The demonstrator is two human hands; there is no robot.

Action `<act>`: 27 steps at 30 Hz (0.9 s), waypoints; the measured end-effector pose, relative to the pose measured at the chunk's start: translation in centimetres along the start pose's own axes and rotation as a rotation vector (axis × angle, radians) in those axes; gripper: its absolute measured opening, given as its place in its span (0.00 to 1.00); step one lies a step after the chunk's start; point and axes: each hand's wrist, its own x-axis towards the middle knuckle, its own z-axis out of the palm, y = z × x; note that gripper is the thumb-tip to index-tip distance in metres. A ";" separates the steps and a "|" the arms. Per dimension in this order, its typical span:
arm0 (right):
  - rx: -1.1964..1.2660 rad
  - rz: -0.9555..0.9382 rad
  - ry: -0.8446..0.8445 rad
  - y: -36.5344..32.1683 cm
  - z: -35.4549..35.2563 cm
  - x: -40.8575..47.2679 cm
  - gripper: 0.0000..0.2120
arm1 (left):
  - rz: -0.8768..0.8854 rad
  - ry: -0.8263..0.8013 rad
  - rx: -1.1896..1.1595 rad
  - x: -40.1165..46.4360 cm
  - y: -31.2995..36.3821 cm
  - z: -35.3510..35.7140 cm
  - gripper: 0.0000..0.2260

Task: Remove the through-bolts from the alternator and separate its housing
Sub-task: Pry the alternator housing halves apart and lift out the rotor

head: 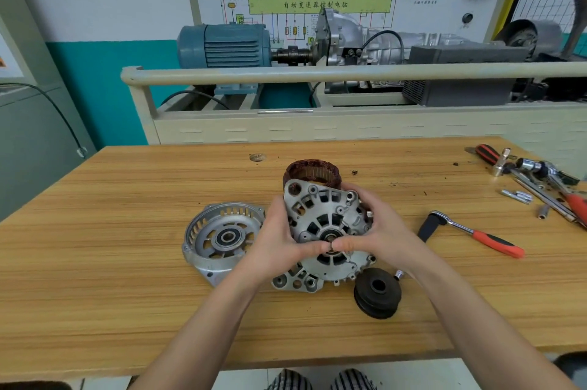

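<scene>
I hold the alternator housing half tilted upright above the wooden table, between both hands. My left hand grips its left edge; my right hand grips the right edge. Both thumbs meet at the central bearing hub, partly covering it. The copper-wound stator stands just behind the housing half, its lower part hidden. The other housing half lies flat to the left, bearing visible. A black pulley rests near my right wrist. A ratchet lies right; farther tools are cut off at the edge.
</scene>
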 end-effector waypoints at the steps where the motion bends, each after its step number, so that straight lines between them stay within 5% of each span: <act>1: -0.016 0.000 0.000 0.0 -0.1 -0.1 0.52 | -0.001 -0.010 -0.015 -0.1 -0.1 -0.1 0.34; 7: -0.075 0.010 -0.042 0.1 -0.3 0.0 0.54 | 0.015 0.008 0.031 0.0 -0.1 0.1 0.44; 19: -0.030 0.081 0.001 -1.0 0.2 -0.4 0.56 | 0.052 -0.116 -0.122 -0.2 0.1 -0.7 0.39; 27: -0.135 0.099 0.068 -0.9 1.3 -0.3 0.53 | 0.110 -0.051 0.003 -0.1 -0.3 0.1 0.39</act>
